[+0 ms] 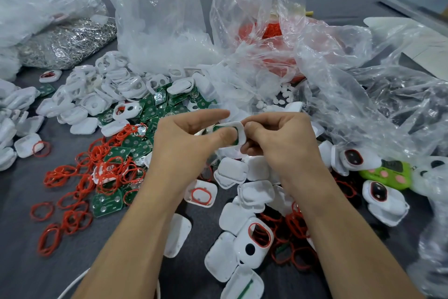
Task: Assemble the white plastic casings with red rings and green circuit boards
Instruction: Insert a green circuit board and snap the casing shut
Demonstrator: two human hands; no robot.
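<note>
Both hands hold one white plastic casing above the middle of the table. A green circuit board sits inside it. My left hand grips the casing from the left, thumb pressed on the board. My right hand pinches the casing's right edge with curled fingers. Loose red rings lie in a heap at the left. Green circuit boards are piled behind the hands, and more lie among the rings. White casings are heaped at the back left, others near my forearms.
Large clear plastic bags stand behind the piles; one holds red rings. A pile of silver metal parts lies at the back left. Casings with red rings fitted lie in front. A green toy-like object sits at the right. Grey table.
</note>
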